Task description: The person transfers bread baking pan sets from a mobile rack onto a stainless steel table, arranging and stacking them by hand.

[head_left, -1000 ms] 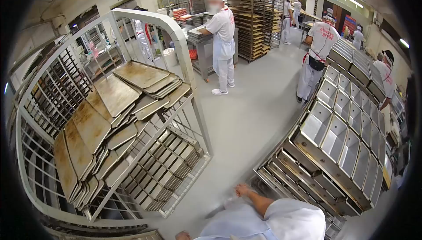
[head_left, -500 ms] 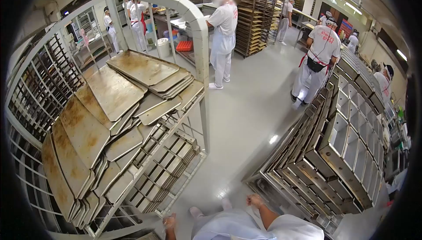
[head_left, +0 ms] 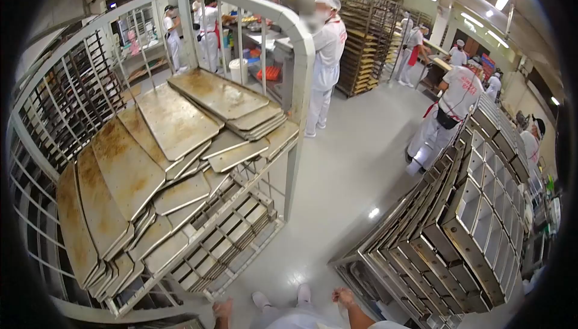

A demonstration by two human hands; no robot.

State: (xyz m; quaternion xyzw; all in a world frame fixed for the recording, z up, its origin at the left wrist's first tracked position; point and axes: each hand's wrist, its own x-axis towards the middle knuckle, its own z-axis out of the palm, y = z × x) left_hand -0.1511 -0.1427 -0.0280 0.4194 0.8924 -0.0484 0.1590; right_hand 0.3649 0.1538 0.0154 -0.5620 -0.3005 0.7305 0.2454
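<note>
Low in the view, my left hand hangs near the bottom corner of the white rack; its fingers are too small and unclear to read. My right hand is lowered beside the stacked loaf pans, with its fingers curled; whether anything is in them cannot be made out. Overlapping flat metal trays, stained brown, lie sloping on the white rack. Below them, more metal pans sit behind the rack's bars.
Grey floor runs between the rack and the pan stacks. A person in an apron stands behind the rack's frame. Another person is beside the loaf pans. A tall tray rack and several other people are farther back.
The view has shifted, and the white rack and trays appear larger and closer. Both my hands now hang low, apart, with my shoes between them; earlier my left hand was barely visible.
</note>
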